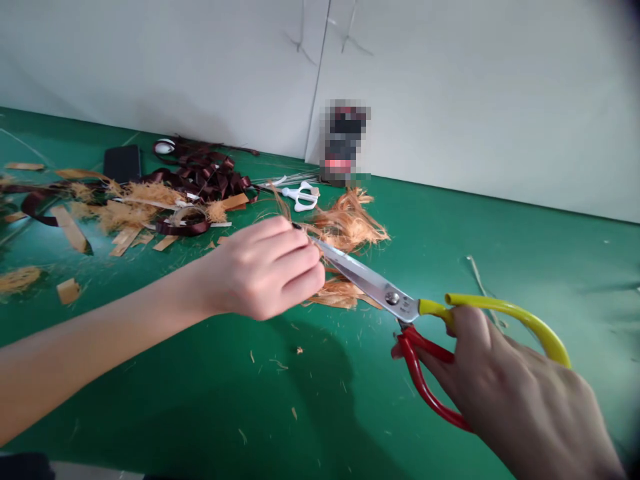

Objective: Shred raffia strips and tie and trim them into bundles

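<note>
My right hand (505,380) grips a pair of scissors (367,280) with one yellow and one red handle. Their blades look nearly closed and point left, the tips reaching my left hand's fingers. My left hand (267,267) is closed, knuckles up, over the middle of the table. Thin tan fibre strands (281,200) rise from behind its fingers; the rest of what it pinches is hidden. Just beyond the blades lies a loose bunch of orange-tan fibre (353,223), and more fibre (340,293) shows below them.
On the green table (200,400), small white-handled scissors (301,195) lie behind my left hand. Dark brown ribbon (205,170), a black flat object (123,163) and tan strips (70,229) with frayed fibre spread at the left. A blurred-out object (345,140) leans against the white wall.
</note>
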`<act>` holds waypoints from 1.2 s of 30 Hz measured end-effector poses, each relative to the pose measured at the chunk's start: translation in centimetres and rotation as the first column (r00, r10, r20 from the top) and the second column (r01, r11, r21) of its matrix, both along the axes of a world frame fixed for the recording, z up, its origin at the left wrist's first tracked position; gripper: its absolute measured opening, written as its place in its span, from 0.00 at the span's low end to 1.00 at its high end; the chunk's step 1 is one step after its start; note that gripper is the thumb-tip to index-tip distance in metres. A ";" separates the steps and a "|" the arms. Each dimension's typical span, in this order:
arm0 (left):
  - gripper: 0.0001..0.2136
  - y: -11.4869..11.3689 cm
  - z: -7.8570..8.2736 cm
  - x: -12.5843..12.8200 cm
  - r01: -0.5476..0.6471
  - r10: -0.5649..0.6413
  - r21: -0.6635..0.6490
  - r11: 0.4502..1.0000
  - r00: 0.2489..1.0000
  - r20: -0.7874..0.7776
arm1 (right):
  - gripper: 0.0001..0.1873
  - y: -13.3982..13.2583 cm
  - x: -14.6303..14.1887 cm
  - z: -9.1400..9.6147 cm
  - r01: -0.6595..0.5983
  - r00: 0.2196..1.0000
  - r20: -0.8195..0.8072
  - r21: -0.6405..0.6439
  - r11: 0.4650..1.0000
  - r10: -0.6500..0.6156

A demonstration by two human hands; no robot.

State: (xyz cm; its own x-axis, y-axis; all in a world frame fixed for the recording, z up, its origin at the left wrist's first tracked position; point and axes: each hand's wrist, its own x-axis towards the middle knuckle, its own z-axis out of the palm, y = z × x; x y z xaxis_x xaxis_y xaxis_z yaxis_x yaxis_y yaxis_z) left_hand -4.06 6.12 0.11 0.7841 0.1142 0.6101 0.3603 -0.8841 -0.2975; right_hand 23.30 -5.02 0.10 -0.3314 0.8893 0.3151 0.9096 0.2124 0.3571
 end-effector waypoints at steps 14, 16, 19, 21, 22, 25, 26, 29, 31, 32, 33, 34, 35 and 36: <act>0.09 -4.8 -3.8 0.2 -0.097 0.133 -0.236 0.967 0.982 0.138 | 0.25 -0.5 -0.2 -0.9 0.017 0.980 0.198 0.076 0.997 -0.031; 0.08 -5.0 -4.1 0.2 -0.115 0.132 -0.166 0.979 0.987 0.094 | 0.23 -0.6 -0.3 -1.0 0.018 0.978 0.208 0.062 0.998 -0.030; 0.08 -5.1 -4.2 0.1 -0.134 0.140 -0.138 0.981 0.990 0.035 | 0.22 -0.6 -0.3 -1.0 -0.004 0.979 0.205 0.058 0.998 -0.008; 0.07 -4.8 -4.1 -0.2 -0.132 0.134 -0.109 0.985 0.991 0.008 | 0.23 -0.6 -0.3 -1.1 -0.021 0.980 0.200 0.062 0.998 0.008; 0.07 -4.5 -3.9 -0.4 -0.118 0.117 -0.073 0.990 0.993 -0.016 | 0.23 -0.6 -0.3 -1.2 -0.026 0.979 0.201 0.071 0.997 0.011; 0.06 -3.1 -3.4 -1.1 -0.014 0.026 0.085 0.996 0.990 -0.138 | 0.25 -0.5 -0.4 -1.5 -0.025 0.977 0.214 0.099 0.995 0.004; 0.06 -2.6 -3.2 -1.3 0.030 -0.008 0.125 0.992 0.985 -0.174 | 0.25 -0.6 -0.5 -1.6 -0.024 0.977 0.214 0.100 0.995 0.002; 0.04 -1.3 -3.0 -1.7 0.108 -0.067 0.185 0.977 0.975 -0.212 | 0.26 -0.7 -0.8 -1.9 -0.019 0.978 0.207 0.092 0.996 0.000; 0.03 -0.9 -3.2 -1.8 0.099 -0.057 0.218 0.971 0.980 -0.191 | 0.26 -0.8 -1.1 -2.0 0.002 0.978 0.207 0.088 0.996 -0.020; 0.03 -0.8 -3.4 -1.7 0.085 -0.050 0.222 0.971 0.986 -0.159 | 0.26 -0.9 -1.2 -2.1 0.019 0.978 0.203 0.084 0.996 -0.036; 0.03 -0.8 -3.6 -1.6 0.066 -0.044 0.209 0.976 0.993 -0.106 | 0.26 -0.9 -1.3 -2.2 0.041 0.979 0.195 0.070 0.997 -0.054; 0.03 -0.9 -3.8 -1.5 0.046 -0.040 0.172 0.984 0.998 -0.039 | 0.26 -1.0 -1.4 -2.3 0.063 0.981 0.181 0.052 0.997 -0.072; 0.03 -1.1 -4.0 -1.3 0.030 -0.034 0.108 0.994 0.999 0.039 | 0.25 -1.1 -1.6 -2.5 0.085 0.982 0.165 0.028 0.996 -0.089; 0.03 -1.4 -4.1 -1.1 0.015 -0.017 0.019 1.000 0.993 0.118 | 0.25 -1.2 -1.7 -2.7 0.110 0.983 0.147 0.004 0.994 -0.110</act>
